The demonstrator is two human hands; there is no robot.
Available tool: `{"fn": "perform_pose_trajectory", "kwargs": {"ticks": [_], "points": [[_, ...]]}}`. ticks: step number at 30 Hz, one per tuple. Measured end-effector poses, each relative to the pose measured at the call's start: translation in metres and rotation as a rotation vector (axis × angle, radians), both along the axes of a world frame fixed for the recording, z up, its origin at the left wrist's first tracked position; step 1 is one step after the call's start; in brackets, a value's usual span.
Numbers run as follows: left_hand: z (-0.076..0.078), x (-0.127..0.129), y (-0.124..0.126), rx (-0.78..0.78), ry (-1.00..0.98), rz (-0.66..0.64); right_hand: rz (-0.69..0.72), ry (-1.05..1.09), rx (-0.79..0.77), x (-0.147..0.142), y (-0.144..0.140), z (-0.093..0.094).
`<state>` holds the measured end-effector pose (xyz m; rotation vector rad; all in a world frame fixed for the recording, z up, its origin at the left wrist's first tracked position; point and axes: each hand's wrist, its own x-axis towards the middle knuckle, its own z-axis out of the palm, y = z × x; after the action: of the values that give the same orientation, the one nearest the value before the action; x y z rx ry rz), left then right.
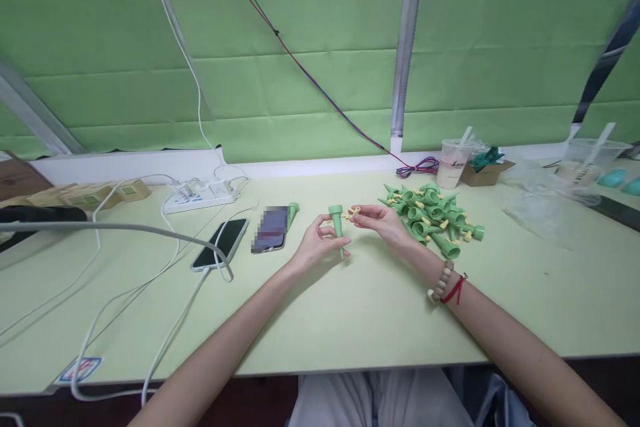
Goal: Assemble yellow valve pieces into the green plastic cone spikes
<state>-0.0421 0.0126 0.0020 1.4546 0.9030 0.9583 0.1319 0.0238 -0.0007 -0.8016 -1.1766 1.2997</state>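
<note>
My left hand (320, 241) is closed around a green plastic plant watering spike (339, 221), held upright with its wide end on top and its point down. Between the fingertips of my right hand (380, 221) is a small yellow valve piece (354, 211), close to the upper side of the spike. Whether the valve touches the spike is hard to tell. A pile of similar green spikes (430, 210), many with yellow valves on them, lies right behind my right hand. Another green spike (293, 212) lies to the left, partly hidden by a phone.
Two phones, one dark (223, 243) and one lit (271, 230), lie left of my hands. White cables trail from a power strip (200, 197) across the left side. At the back right stand a drink cup (451, 165), a small cardboard box (483, 175) and a plastic bag (540, 213).
</note>
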Motion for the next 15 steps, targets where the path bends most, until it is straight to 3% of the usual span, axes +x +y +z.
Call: {"fn": "perform_pose_trajectory", "kwargs": {"ticks": [3,8,15], "points": [[0.003,0.004,-0.006,0.028,-0.017,-0.050,0.006,-0.029,0.051,0.001,-0.006,0.010],[0.002,0.008,-0.010,0.039,-0.010,-0.003,0.200,-0.074,0.035,-0.001,-0.010,0.009],[0.003,0.007,-0.014,0.091,-0.028,0.017,0.122,-0.030,0.000,-0.001,-0.011,0.008]]}}
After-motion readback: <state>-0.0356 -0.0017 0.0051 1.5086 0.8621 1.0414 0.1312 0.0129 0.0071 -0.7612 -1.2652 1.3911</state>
